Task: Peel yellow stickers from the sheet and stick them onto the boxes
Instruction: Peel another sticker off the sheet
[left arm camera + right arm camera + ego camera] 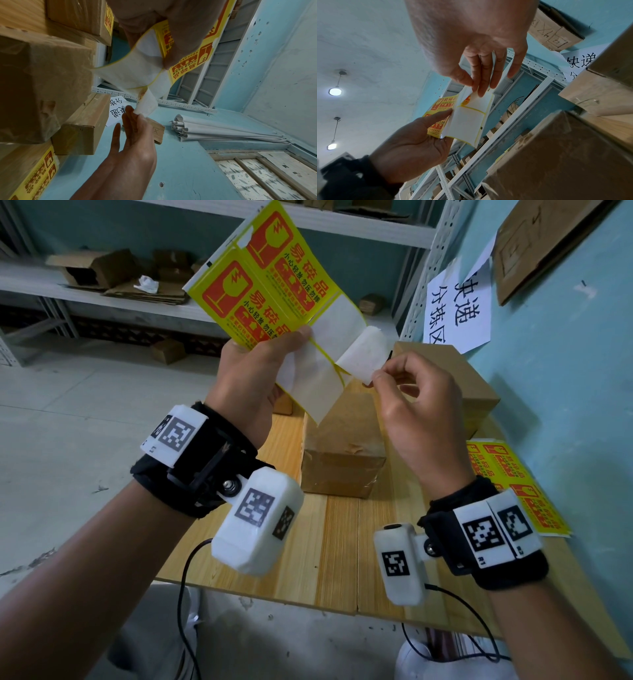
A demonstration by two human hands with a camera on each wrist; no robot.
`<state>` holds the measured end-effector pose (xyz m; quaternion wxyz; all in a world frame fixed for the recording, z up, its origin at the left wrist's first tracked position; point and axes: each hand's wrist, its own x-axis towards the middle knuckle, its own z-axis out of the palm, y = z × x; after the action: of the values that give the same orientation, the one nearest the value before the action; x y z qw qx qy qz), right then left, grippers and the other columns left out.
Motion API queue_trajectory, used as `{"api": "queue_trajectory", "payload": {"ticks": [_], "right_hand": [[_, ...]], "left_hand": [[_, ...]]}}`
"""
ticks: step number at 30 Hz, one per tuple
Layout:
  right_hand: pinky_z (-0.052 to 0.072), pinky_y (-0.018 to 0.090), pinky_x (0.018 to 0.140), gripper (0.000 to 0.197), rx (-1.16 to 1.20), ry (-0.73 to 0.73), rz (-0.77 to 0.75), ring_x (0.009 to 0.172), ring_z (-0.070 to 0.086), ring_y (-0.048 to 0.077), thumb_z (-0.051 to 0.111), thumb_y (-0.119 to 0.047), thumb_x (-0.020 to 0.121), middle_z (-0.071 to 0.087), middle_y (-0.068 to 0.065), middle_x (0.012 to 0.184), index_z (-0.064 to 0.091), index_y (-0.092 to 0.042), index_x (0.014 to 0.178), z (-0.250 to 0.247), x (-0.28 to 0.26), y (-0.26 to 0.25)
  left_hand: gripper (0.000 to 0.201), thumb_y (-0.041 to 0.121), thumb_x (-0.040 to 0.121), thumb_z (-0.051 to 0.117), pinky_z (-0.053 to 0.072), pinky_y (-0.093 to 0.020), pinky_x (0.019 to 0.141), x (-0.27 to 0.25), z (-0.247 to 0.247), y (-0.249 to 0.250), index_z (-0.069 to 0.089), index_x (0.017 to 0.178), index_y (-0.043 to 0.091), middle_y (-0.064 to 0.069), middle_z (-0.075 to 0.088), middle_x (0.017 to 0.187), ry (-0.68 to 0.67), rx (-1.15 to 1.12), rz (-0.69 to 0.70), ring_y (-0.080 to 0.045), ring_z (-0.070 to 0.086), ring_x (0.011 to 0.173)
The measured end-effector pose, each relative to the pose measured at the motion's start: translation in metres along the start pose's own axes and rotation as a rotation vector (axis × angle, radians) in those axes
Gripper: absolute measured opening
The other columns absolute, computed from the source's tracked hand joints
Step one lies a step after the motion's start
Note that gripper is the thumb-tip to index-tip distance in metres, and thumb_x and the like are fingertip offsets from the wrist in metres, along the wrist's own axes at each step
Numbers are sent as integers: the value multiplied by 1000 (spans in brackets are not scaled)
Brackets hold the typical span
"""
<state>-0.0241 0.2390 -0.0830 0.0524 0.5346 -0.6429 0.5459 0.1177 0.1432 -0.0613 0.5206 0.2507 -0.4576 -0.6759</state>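
Left hand [255, 371] holds the sheet [260, 278] up in front of the shelves, thumb clamped across its lower edge, printed stickers fanning above it and bare backing hanging below. That grip looks meant to brace the sheet so the other hand can pull against it.

Right hand [416, 398] pinches the sticker [359, 356] between thumb and forefinger at its free corner, the other fingers loosely curled. The sticker shows its white underside, curling away from the sheet while its far edge looks attached near the left thumb. The right wrist view shows that pinch at the strip's edge, with the left hand cupping the sheet from below.

Peeling is in hand, I'd say, not done. A steady pull away from the left thumb should free it; a sharp tug could tear it or fold the glue onto itself.

Just under both hands sits a box [342, 453] on the table [308, 542], top face bare from here, a likely target. A second box [455, 378] stands behind the right hand. Spare stickers [503, 474] lie by the right wrist, within easy reach for later.
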Motion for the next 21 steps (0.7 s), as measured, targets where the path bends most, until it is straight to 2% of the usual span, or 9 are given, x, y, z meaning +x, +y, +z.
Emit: {"api": "queue_trajectory", "payload": {"ticks": [8, 14, 21], "right_hand": [[45, 11, 70, 10, -1, -3, 10, 77, 56, -4, 60, -17, 91, 61, -12, 77, 65, -12, 83, 0, -1, 1], [44, 9, 69, 11, 0, -1, 13, 76, 56, -6, 60, -16, 91, 62, -11, 77, 65, -10, 83, 0, -1, 2], [43, 6, 70, 9, -1, -5, 7, 75, 55, -7, 60, -14, 92, 59, -16, 76, 63, -13, 83, -2, -1, 3]], "left_hand": [[21, 1, 85, 67, 58, -45, 86, 2, -3, 2, 68, 104, 10, -10, 73, 109, 13, -4, 10, -28, 71, 98], [19, -2, 85, 66, 59, -44, 84, 4, -5, 6, 68, 98, 13, -3, 75, 96, 26, -20, 18, -24, 72, 92], [18, 0, 86, 66, 58, -47, 84, 6, -7, 9, 67, 99, 13, -5, 74, 102, 59, -25, 8, -28, 71, 99]]}}
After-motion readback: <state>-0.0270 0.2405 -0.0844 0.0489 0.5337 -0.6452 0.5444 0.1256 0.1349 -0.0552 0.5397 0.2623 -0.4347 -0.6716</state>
